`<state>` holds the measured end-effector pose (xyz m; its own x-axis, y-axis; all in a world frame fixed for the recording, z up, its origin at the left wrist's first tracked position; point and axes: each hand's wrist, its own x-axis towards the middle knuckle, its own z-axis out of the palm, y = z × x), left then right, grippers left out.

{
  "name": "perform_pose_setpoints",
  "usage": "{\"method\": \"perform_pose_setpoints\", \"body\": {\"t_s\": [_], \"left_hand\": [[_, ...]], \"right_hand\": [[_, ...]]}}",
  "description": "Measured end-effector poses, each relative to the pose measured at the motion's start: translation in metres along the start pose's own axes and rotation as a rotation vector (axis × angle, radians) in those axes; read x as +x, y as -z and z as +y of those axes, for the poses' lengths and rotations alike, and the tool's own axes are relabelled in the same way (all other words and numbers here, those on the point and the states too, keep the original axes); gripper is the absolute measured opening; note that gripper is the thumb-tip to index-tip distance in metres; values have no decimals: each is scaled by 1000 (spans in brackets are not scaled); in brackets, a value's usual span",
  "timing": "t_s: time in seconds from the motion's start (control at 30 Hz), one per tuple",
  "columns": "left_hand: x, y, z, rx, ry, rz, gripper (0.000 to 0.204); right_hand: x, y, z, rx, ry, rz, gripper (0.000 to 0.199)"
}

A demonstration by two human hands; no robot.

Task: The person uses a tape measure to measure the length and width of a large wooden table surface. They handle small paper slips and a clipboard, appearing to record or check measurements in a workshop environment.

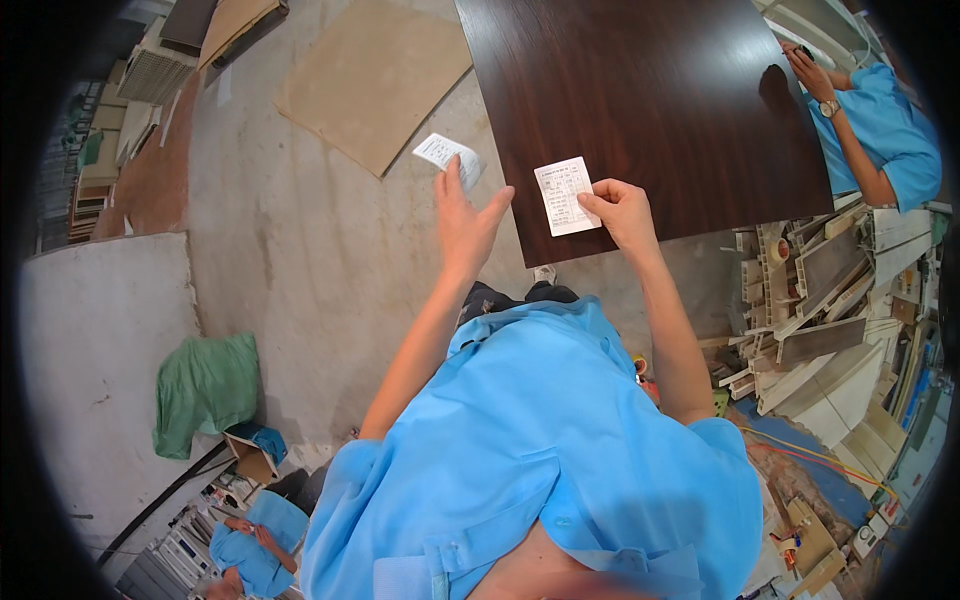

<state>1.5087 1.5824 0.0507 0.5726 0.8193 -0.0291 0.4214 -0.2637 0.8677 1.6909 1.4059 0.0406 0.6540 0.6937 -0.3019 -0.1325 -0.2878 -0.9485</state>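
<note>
My right hand (622,212) pinches a white printed slip (562,196) between thumb and fingers, over the near left part of a dark brown wooden board (640,100). Left of the board, my left hand (466,218) is open, thumb spread wide from the outstretched fingers. Another white printed slip (436,150), curled and tilted, appears at its fingertips above the floor. Whether the fingertips touch this slip, I cannot tell.
A flat tan sheet (375,85) lies on the concrete floor. At the board's right edge stands a person in blue (880,130). Scrap panel strips (815,290) pile up at the right. A green cloth (208,390) hangs at the left; another person (258,545) is at the lower left.
</note>
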Motion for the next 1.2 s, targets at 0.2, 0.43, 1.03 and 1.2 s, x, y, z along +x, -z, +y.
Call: {"method": "perform_pose_setpoints", "body": {"t_s": [0.2, 0.43, 1.03, 1.2], "left_hand": [[8, -19, 2, 10, -40, 11, 113], [11, -31, -2, 14, -8, 0, 119], [14, -41, 1, 66, 49, -23, 122], [15, -43, 0, 90, 55, -48, 125]], "right_hand": [[-1, -1, 4, 25, 4, 48, 20], [-1, -3, 6, 45, 6, 53, 18], [3, -5, -2, -74, 8, 50, 18], [4, -7, -2, -84, 13, 68, 18]]}}
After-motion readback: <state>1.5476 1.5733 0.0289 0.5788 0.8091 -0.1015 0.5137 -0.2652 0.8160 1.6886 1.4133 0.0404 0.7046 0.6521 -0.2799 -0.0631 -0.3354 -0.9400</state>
